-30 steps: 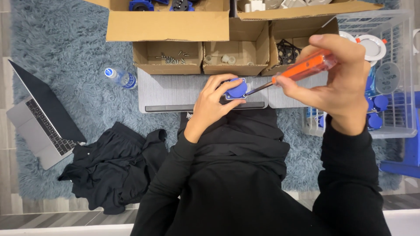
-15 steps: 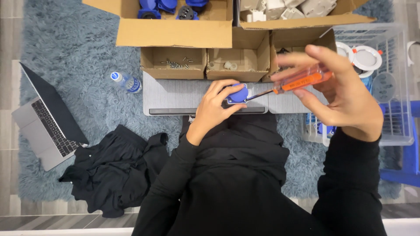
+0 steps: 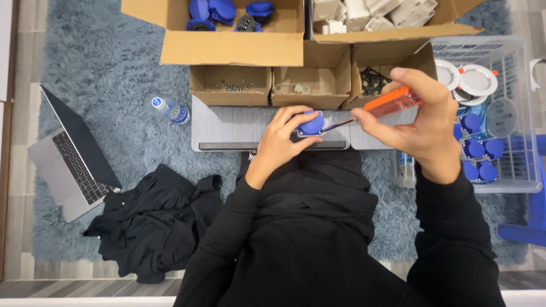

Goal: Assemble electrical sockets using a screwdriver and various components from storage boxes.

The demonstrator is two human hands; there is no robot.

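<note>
Overhead, from the head camera, the left hand (image 3: 282, 138) grips a small round blue part (image 3: 310, 123), fingers curled closed around it, just above a grey ribbed board (image 3: 227, 126) that lies on the shaggy blue rug (image 3: 114, 62). Right beside it, the right hand (image 3: 418, 122) is closed on an orange-handled screwdriver (image 3: 391, 102), held nearly level, its dark shaft running left so the tip meets the blue part. Beyond the board stand open cardboard boxes (image 3: 230, 48); the far ones hold blue and white parts, the small near ones hold screws and little fittings. To the right a clear plastic basket (image 3: 512, 119) holds more blue parts and white round fixtures. On the left lie a water bottle (image 3: 170, 110), an open laptop (image 3: 71, 165) and a crumpled black garment (image 3: 151, 222)
</note>
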